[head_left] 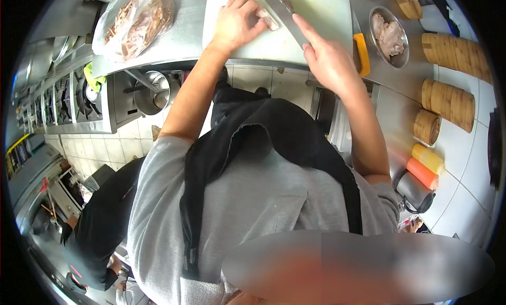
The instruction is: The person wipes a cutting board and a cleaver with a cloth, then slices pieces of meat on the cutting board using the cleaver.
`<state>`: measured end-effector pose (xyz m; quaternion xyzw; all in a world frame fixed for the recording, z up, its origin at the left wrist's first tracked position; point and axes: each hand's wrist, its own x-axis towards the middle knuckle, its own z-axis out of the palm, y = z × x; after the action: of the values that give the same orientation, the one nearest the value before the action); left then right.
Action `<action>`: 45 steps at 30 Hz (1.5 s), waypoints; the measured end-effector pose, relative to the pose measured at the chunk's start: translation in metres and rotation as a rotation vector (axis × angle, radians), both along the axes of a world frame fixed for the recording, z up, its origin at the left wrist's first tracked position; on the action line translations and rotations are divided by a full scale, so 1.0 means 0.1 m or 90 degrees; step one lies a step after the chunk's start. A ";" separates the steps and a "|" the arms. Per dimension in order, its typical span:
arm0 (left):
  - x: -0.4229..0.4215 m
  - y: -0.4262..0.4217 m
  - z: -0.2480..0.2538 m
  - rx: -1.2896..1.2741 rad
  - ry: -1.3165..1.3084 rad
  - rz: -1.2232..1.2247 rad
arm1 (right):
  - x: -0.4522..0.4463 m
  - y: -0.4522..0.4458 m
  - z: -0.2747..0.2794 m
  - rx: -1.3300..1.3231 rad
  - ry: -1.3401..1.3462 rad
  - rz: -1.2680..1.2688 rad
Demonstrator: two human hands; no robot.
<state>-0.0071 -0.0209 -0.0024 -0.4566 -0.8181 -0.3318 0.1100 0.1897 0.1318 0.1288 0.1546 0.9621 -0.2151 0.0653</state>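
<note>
Head view: on cutting board point(329, 12), curled left hand point(239, 24) holding pale food piece point(270, 20) at thumb and fingertips; at near edge, right hand point(331, 62) clasping knife point(282, 14).

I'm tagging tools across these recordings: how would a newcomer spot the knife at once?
Find the pale board at the picture's top edge, then the right hand over its right side. The knife is the broad grey blade slanting from that hand toward the upper left. Unlike the yellow item at the board's right edge, it is metallic and held in a hand.
</note>
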 end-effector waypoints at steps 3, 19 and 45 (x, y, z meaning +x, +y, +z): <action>0.00 0.00 0.00 0.013 0.005 -0.013 | 0.02 -0.06 0.00 0.031 -0.021 0.029; 0.00 0.01 -0.03 -0.003 -0.007 -0.004 | 0.01 -0.11 -0.33 0.037 -0.006 0.030; 0.00 -0.01 0.00 0.007 0.004 -0.018 | 0.09 -0.21 -0.23 0.054 0.054 0.041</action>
<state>-0.0073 -0.0217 -0.0021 -0.4687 -0.8093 -0.3365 0.1101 0.1985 0.1109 0.1057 0.1169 0.9767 -0.1782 0.0250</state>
